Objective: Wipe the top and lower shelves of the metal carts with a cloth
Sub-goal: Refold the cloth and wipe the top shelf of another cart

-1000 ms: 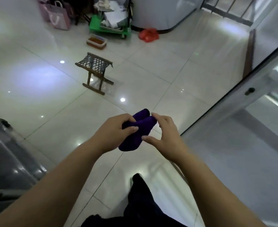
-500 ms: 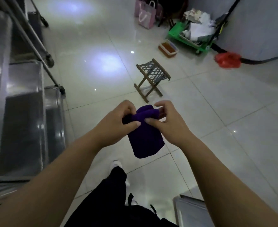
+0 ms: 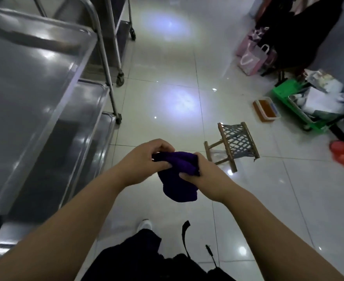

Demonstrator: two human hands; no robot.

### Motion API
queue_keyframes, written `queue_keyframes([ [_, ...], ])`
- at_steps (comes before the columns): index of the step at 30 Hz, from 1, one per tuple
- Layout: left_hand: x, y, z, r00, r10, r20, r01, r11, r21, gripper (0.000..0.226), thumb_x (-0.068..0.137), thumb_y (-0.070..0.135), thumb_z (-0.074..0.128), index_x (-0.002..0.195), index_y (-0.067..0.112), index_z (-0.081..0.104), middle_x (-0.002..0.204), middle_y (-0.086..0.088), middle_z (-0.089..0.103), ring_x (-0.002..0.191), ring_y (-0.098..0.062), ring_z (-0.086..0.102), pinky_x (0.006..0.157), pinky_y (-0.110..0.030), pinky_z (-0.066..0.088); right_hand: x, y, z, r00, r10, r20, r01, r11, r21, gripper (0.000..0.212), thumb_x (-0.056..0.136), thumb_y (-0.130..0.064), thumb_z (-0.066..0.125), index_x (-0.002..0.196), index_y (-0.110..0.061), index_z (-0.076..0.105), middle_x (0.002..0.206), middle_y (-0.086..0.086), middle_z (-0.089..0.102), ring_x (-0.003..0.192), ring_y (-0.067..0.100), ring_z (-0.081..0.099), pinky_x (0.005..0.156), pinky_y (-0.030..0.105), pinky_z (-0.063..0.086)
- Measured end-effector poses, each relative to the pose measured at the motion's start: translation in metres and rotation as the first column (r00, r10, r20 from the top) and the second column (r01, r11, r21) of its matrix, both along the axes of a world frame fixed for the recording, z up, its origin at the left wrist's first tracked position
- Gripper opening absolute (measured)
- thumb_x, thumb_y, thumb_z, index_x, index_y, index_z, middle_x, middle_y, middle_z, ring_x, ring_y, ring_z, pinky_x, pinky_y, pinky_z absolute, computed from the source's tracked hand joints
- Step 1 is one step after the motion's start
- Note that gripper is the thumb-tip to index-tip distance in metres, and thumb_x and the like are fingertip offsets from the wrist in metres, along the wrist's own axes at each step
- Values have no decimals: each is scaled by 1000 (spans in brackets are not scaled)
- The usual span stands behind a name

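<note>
I see both hands meeting in front of me over the floor (image 3: 238, 199), bunching a purple cloth (image 3: 179, 179) between them. The left hand (image 3: 144, 159) has its fingers curled in tight, thumb and fingertips pinching the cloth's upper left edge. The right hand (image 3: 205, 175) is closed on the cloth's right side, thumb pressed into the fabric at mid-height and the other fingers wrapped behind where I cannot see them. The lower part of the cloth hangs free below both hands, touching nothing else.

The cloth sits near frame centre, clear of the cart (image 3: 31, 82), whose steel top shelf fills the 9 to 10 o'clock region; its lower shelf (image 3: 69, 142) shows beneath at about 8 o'clock from the cloth. A second cart (image 3: 114, 37) stands farther off at 11 o'clock. A small wooden stool (image 3: 234, 145) stands at 2 o'clock, just beyond the right hand. A green basket (image 3: 297, 106) and pink bags (image 3: 252, 57) lie out toward 1 and 2 o'clock.

Compared with half a second ago, my view has swung left: the cart now takes much more of the frame, and the stool has slid to the right. The right hand has dropped from the cloth's top edge to its side, and the cloth looks more crumpled.
</note>
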State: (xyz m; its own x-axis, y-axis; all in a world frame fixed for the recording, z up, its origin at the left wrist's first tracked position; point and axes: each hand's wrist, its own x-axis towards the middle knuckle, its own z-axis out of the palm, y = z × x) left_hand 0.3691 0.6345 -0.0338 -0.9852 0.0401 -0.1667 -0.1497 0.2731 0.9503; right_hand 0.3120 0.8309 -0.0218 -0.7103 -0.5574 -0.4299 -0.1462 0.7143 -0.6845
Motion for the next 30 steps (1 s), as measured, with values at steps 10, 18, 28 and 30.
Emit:
queue_keyframes([
  [10,-27,-99,-47,848,501,174,-437,846,-305,24,86,32,63,109,29,55,104,15,60,94,-3,58,75,-19,46,-132,-129,-28,868,363,-338,-324,931,166,38,92,-48,49,115,-19,41,94,-1,59,80,23,57,68,35,46],
  [18,-10,-110,-90,469,829,304,-735,557,-387,16,85,30,64,98,35,55,96,14,62,86,-4,58,70,-18,41,-204,-241,-66,566,780,-265,-763,618,190,26,90,-43,53,111,-28,52,96,-7,57,83,16,57,69,31,43],
  [28,44,-52,-134,5,921,389,-906,169,-389,13,87,25,61,99,31,58,89,20,59,81,4,56,64,-16,43,-148,-307,-131,100,975,-197,-964,144,223,34,90,-39,56,123,-30,51,107,-5,57,91,19,58,72,32,44],
  [30,60,-39,-150,-28,916,400,-910,141,-389,14,87,25,61,100,31,59,90,20,59,82,3,57,66,-17,45,-127,-305,-150,57,982,-178,-968,98,231,35,90,-39,56,124,-29,51,108,-4,57,91,19,59,71,31,44],
])
